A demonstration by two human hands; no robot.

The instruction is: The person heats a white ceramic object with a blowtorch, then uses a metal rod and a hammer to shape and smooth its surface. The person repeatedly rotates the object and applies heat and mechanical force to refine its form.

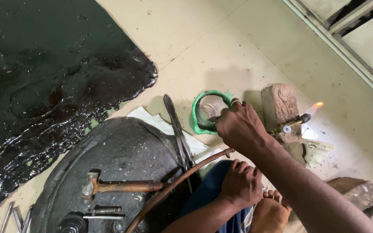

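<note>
My right hand [239, 127] reaches over a small green bowl [200, 113] on the floor and pinches a thin metal tool [214, 118] at the bowl's rim. A ring shows on one finger. Just right of that hand, a brass torch [293, 123] lies across a brick [279, 105], and a small flame [317, 105] burns at its tip. A brown hose [173, 186] runs from the torch down past my knee. My left hand [241, 184] rests with curled fingers on my blue-clad knee [207, 194] and holds nothing I can see.
A round dark metal plate [117, 151] carries a hammer [117, 187], long shears [178, 131] and small bolts. Paper sheets [156, 122] lie under it. A black tarry mass [44, 73] covers the left floor. Another brick [359, 192] sits at right, metal rods [14, 215] at bottom left.
</note>
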